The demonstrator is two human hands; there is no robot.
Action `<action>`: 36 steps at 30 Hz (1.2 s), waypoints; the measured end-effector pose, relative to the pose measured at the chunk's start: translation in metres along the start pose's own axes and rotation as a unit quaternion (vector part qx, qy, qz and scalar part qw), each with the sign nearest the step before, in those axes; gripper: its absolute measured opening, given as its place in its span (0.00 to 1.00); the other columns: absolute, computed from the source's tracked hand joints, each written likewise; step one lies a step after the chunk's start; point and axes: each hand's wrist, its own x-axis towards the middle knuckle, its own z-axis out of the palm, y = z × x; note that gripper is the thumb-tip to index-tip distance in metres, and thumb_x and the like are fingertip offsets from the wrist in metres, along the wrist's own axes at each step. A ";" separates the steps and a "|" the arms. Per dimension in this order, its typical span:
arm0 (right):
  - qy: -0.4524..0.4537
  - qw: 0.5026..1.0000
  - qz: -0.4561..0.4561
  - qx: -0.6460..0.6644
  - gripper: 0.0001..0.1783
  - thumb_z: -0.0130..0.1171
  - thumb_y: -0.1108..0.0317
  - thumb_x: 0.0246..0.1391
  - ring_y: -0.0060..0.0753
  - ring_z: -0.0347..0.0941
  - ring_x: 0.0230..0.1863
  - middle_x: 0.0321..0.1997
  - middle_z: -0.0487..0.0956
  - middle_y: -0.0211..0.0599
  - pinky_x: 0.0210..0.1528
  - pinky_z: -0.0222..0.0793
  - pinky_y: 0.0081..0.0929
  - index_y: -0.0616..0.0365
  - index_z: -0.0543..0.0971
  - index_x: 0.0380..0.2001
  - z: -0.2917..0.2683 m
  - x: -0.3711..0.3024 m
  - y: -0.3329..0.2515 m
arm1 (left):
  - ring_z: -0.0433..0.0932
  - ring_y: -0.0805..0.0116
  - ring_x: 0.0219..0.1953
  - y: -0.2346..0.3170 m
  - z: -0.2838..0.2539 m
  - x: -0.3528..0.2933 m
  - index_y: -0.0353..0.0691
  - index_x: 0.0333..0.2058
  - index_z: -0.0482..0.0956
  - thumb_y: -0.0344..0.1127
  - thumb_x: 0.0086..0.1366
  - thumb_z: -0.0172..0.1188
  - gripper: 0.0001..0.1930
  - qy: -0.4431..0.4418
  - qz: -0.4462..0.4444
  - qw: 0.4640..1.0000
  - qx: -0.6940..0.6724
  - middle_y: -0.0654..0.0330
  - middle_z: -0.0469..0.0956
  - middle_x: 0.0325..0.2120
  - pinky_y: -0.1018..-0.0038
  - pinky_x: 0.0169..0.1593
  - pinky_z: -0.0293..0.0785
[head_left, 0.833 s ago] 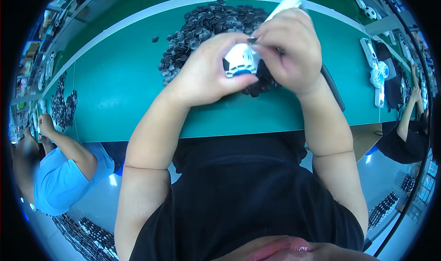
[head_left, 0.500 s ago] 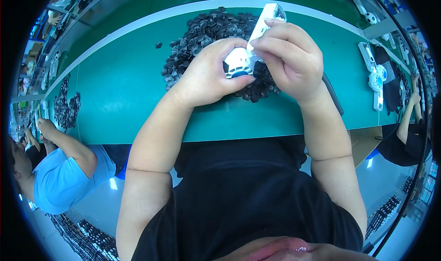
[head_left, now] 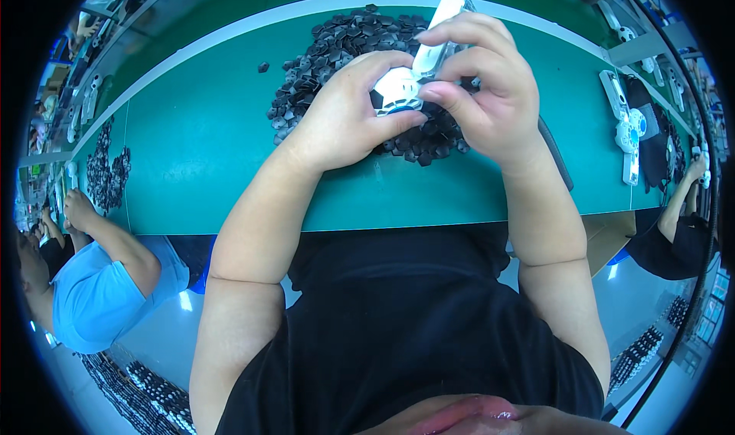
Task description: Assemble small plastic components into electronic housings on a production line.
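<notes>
A white device with a round, ball-like head (head_left: 396,85) patterned with black patches is between my hands over the table. A long white bar-shaped part (head_left: 444,20) rises from the head, away from me. My left hand (head_left: 337,113) is closed around the head, its thumb along the near side and its fingers over the far side. My right hand (head_left: 491,90) has its thumb at the edge of the head by the joint, with bent fingers around the bar. Beneath and behind both hands lies a heap of small, flat black pieces (head_left: 337,44).
Similar white devices (head_left: 629,132) lie on the green table (head_left: 191,144) at right, beside black cloth-like material. A dark strip (head_left: 555,153) lies by my right forearm. A smaller black heap (head_left: 107,171) is at left. Co-workers sit either side, one in a blue shirt (head_left: 107,289).
The device has shifted slightly away from me, its head tipped so less of the near face shows. My right fingers have spread and moved up along the bar.
</notes>
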 end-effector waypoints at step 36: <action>-0.091 0.993 0.064 -0.031 0.05 0.65 0.71 0.55 0.50 0.63 0.74 0.61 0.81 0.41 0.78 0.48 0.53 0.58 0.79 0.29 0.005 -0.005 0.001 | 0.77 0.46 0.52 0.000 0.007 0.003 0.36 0.50 0.79 0.49 0.59 0.72 0.27 -0.005 0.018 1.000 -0.012 0.48 0.80 0.47 0.58 0.57 0.73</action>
